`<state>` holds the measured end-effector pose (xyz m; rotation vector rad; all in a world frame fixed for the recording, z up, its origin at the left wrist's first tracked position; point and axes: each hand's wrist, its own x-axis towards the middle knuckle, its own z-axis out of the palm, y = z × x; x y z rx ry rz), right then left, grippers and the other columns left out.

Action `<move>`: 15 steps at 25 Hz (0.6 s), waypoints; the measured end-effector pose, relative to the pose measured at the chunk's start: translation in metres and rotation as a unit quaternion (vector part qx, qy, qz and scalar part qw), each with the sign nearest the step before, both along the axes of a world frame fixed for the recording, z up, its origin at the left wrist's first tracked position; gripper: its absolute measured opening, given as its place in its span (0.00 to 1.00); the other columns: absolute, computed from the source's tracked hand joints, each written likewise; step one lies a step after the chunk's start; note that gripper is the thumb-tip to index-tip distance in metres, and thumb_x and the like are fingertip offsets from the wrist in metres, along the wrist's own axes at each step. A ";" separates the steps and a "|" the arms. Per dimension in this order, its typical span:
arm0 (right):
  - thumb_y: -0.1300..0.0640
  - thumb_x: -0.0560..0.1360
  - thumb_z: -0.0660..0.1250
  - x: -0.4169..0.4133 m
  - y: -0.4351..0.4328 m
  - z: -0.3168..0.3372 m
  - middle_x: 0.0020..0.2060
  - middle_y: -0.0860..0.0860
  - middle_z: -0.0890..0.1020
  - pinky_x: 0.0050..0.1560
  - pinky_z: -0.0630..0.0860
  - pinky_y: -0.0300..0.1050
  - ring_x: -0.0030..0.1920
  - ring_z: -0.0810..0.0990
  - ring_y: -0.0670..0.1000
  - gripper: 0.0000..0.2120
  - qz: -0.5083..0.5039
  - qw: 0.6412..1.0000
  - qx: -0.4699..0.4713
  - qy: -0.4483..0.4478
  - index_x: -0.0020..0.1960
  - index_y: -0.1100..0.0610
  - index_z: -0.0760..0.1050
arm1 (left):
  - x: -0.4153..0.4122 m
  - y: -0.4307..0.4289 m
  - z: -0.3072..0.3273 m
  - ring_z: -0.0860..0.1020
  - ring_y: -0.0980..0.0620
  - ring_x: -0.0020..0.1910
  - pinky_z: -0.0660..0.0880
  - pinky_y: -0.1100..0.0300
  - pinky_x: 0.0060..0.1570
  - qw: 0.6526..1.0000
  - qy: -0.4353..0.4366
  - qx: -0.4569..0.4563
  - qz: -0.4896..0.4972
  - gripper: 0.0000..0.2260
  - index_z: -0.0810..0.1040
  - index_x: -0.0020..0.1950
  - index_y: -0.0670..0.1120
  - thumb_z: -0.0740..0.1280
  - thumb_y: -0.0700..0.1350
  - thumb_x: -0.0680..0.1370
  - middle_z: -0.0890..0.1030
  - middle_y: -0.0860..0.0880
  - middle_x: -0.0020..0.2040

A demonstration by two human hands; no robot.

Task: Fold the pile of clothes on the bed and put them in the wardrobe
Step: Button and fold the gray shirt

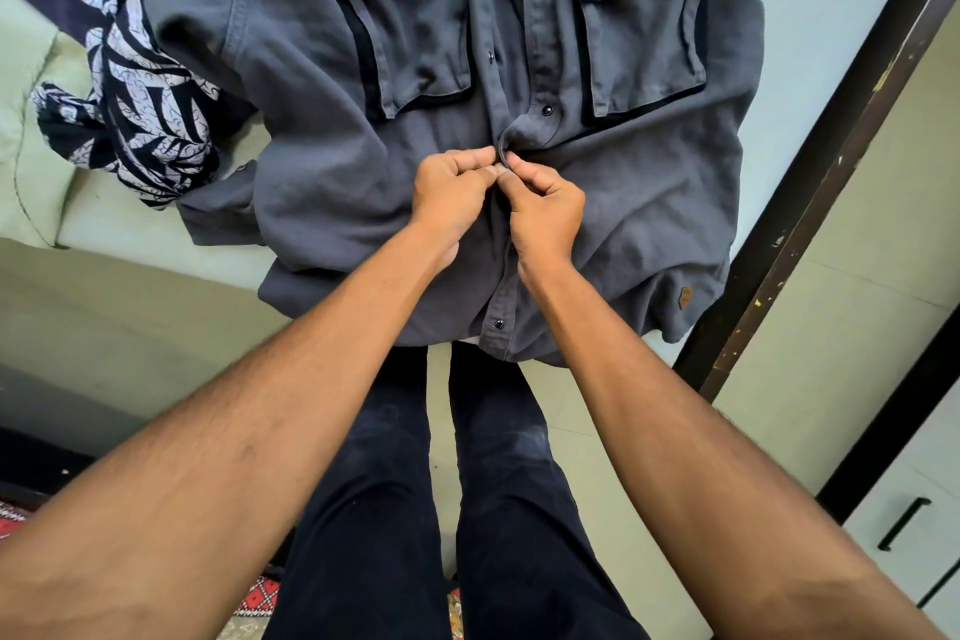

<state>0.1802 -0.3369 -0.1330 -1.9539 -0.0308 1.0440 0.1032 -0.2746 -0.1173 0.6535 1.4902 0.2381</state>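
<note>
With the grey shirt [322, 83] spread face-up on the bed [31, 83], my left hand [451, 192] and right hand [545, 213] each pinch its placket mid-front, where aligning both edges squarely should let the snap close cleanly.

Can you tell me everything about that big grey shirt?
The grey shirt looks like thick cotton. It has two flap chest pockets, dark snap buttons down the front and a small brown tag near the hem. It lies front up on the bed, hem hanging over the edge. The left hand and right hand pinch its front strip.
</note>
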 end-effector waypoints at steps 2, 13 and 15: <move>0.69 0.74 0.74 -0.001 0.000 -0.001 0.50 0.54 0.87 0.61 0.80 0.44 0.55 0.85 0.49 0.10 -0.018 1.000 0.007 0.020 0.54 0.62 0.85 | -0.001 -0.001 -0.001 0.81 0.52 0.60 0.75 0.56 0.66 1.000 0.000 0.010 0.000 0.14 0.82 0.61 0.39 0.73 0.36 0.76 0.83 0.49 0.56; 0.64 0.74 0.74 -0.010 0.005 -0.005 0.43 0.46 0.83 0.51 0.81 0.45 0.46 0.84 0.46 0.03 0.080 0.991 -0.031 -0.105 0.47 0.59 0.87 | 0.000 0.003 -0.007 0.85 0.53 0.50 0.80 0.54 0.59 0.999 0.022 0.031 -0.013 0.06 0.87 0.42 0.49 0.73 0.42 0.77 0.87 0.50 0.43; 0.64 0.74 0.75 -0.006 0.006 -0.006 0.44 0.47 0.85 0.55 0.81 0.45 0.48 0.85 0.46 0.04 0.066 0.994 -0.030 -0.077 0.48 0.59 0.87 | -0.002 0.005 -0.009 0.85 0.54 0.50 0.80 0.54 0.59 0.999 0.024 0.034 -0.019 0.07 0.86 0.42 0.51 0.72 0.42 0.78 0.87 0.51 0.43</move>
